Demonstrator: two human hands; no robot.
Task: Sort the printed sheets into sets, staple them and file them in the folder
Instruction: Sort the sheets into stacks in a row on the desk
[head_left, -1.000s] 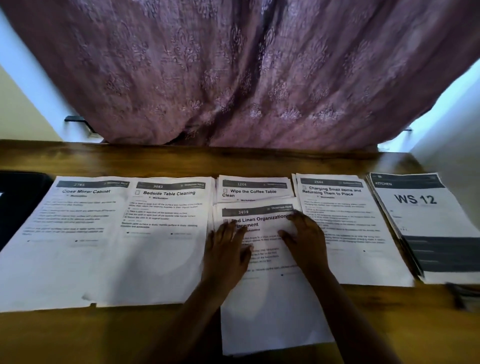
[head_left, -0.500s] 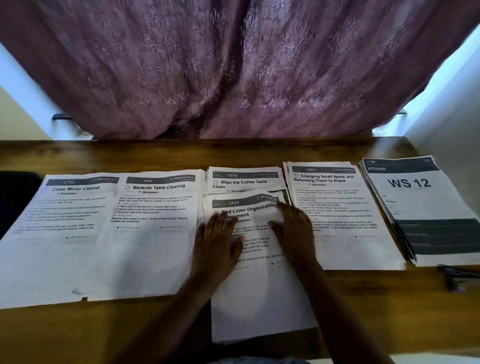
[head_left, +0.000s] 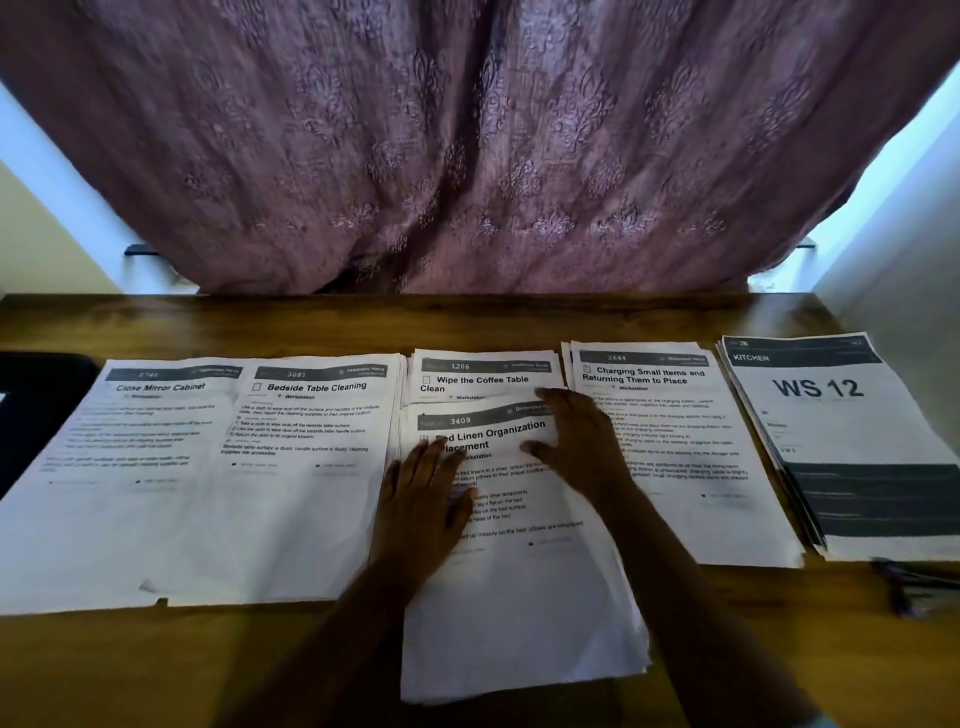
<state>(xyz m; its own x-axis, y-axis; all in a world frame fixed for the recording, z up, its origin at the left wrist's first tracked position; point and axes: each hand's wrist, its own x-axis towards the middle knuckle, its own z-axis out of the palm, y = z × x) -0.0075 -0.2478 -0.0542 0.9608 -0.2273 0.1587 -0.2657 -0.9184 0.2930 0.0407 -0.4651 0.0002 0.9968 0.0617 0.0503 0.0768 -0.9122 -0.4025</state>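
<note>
Pressing "3409 Bed Linen Organization" sheet (head_left: 519, 623): left grip (head_left: 421, 512), right grip (head_left: 576, 441), both flat, uncurled.

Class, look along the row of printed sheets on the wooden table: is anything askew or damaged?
Yes. The white "Bed Linen Organization" stack sits tilted and nearer than its row, overlapping the "Wipe the Coffee Table Clean" sheets. No damage is clear.

The right hand (head_left: 582, 447) slides forward across the Bed Linen Organization sheet (head_left: 519, 623), its fingertips now ahead of the left hand (head_left: 421, 514), at the sheet's far right corner. Its thumb spreads wider toward the left hand.
</note>
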